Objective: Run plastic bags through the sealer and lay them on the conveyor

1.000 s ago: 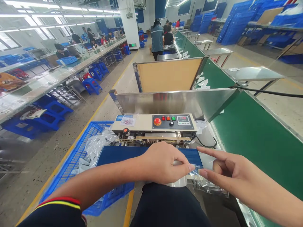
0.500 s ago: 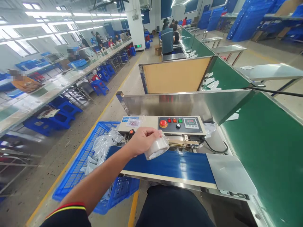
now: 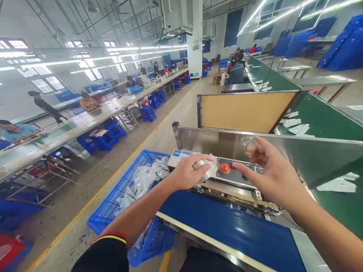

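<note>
My left hand (image 3: 187, 172) is closed around a roll of clear tape (image 3: 206, 170), above the control panel of a cream sealing machine (image 3: 176, 161). To its right, my right hand (image 3: 269, 173) is raised over the panel, thumb and fingers apart. A crumpled clear scrap (image 3: 249, 142) shows at its fingertips; whether it is gripped or stuck there I cannot tell. Near my right thumb are the red emergency button (image 3: 224, 168) and a smaller red button; the rest of the panel is partly covered. The machine's blue belt (image 3: 227, 223) runs below both hands.
A blue basket (image 3: 102, 206) of grey plastic bags (image 3: 147, 177) stands left of the machine. Behind it rises a metal partition (image 3: 210, 141). A green conveyor (image 3: 317, 109) with bags runs along the right. People sit at a long bench (image 3: 113, 107) on the left.
My right hand has come into view from the right. The tape roll, still in my left hand, is now turned differently. The camera's view has shifted left and tilted up.
</note>
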A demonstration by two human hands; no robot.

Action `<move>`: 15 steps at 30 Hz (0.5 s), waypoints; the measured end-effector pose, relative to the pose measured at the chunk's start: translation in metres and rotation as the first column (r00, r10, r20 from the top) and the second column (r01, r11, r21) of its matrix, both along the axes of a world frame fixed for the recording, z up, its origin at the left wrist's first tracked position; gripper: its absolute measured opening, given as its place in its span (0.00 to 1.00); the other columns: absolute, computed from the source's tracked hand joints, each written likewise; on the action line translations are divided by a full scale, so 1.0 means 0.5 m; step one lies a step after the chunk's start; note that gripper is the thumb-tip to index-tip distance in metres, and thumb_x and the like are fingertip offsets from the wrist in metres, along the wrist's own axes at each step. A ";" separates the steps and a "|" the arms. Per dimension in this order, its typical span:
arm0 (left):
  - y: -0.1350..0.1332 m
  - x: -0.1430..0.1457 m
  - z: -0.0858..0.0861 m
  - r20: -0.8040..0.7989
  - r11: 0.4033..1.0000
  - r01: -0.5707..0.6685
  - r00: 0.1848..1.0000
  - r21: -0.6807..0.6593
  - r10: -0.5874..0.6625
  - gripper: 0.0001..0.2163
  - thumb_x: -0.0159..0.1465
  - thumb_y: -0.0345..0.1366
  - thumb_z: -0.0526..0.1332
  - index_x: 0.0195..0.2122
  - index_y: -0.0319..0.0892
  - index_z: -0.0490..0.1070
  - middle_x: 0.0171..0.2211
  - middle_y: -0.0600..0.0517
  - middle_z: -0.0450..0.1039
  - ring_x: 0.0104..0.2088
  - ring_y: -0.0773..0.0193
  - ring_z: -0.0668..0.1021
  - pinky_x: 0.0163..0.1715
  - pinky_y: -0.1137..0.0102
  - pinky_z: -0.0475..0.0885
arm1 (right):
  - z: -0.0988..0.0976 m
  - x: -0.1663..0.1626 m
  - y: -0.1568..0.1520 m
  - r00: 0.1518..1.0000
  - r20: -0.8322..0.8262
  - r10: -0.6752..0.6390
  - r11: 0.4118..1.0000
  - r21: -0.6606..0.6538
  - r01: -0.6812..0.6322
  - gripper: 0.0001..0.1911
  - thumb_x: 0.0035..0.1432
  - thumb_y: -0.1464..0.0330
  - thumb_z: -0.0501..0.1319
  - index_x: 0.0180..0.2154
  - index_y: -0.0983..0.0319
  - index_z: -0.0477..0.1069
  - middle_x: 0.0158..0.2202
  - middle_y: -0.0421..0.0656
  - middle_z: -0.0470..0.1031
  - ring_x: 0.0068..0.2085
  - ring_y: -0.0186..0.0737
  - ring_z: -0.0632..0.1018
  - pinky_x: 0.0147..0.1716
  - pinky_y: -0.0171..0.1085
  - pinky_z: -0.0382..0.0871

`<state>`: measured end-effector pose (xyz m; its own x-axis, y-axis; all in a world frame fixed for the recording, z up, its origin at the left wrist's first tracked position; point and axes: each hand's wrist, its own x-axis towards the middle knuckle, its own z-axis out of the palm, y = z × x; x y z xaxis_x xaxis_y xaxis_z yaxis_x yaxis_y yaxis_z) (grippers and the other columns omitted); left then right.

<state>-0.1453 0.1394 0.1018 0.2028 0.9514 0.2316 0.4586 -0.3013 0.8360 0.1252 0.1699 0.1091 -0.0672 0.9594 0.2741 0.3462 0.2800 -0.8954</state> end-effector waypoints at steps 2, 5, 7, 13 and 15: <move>-0.001 -0.025 0.000 0.000 0.998 0.006 1.000 0.064 -0.006 0.14 0.74 0.42 0.63 0.55 0.44 0.82 0.56 0.45 0.84 0.57 0.54 0.83 0.60 0.62 0.76 | 0.019 -0.071 0.049 0.963 -0.198 0.181 0.983 -0.002 -0.185 0.58 0.46 0.50 0.80 0.74 0.52 0.61 0.59 0.49 0.77 0.59 0.55 0.80 0.61 0.54 0.79; 0.007 -0.072 -0.009 -0.022 0.989 0.021 1.000 0.146 -0.018 0.13 0.75 0.39 0.62 0.55 0.44 0.82 0.55 0.46 0.85 0.55 0.55 0.84 0.59 0.63 0.76 | 0.028 -0.156 0.088 0.891 -0.316 0.324 0.937 -0.025 -0.350 0.56 0.44 0.56 0.82 0.71 0.53 0.63 0.57 0.49 0.77 0.58 0.52 0.80 0.61 0.55 0.78; 0.024 -0.114 -0.020 -0.057 0.982 0.022 0.998 0.189 -0.011 0.12 0.75 0.38 0.61 0.55 0.44 0.81 0.53 0.46 0.85 0.53 0.56 0.84 0.57 0.64 0.77 | 0.024 -0.196 0.100 0.891 -0.316 0.326 0.935 -0.030 -0.353 0.50 0.44 0.58 0.82 0.67 0.54 0.68 0.52 0.47 0.79 0.53 0.50 0.81 0.60 0.54 0.79; 0.173 -0.284 -0.029 -0.189 0.943 -0.073 0.972 0.325 0.140 0.09 0.74 0.35 0.62 0.47 0.42 0.82 0.58 0.40 0.78 0.57 0.51 0.80 0.61 0.57 0.74 | 0.002 -0.239 0.106 0.911 -0.400 0.098 0.981 -0.113 -0.156 0.32 0.50 0.61 0.80 0.57 0.54 0.79 0.43 0.43 0.79 0.47 0.44 0.80 0.58 0.45 0.77; 0.254 -0.334 -0.019 -0.244 0.926 -0.086 0.952 0.366 0.185 0.09 0.73 0.34 0.61 0.47 0.41 0.82 0.61 0.39 0.74 0.60 0.49 0.78 0.65 0.55 0.71 | -0.007 -0.238 0.093 0.927 -0.374 0.035 0.986 -0.141 -0.094 0.32 0.49 0.60 0.81 0.57 0.54 0.80 0.43 0.44 0.80 0.48 0.46 0.81 0.58 0.46 0.78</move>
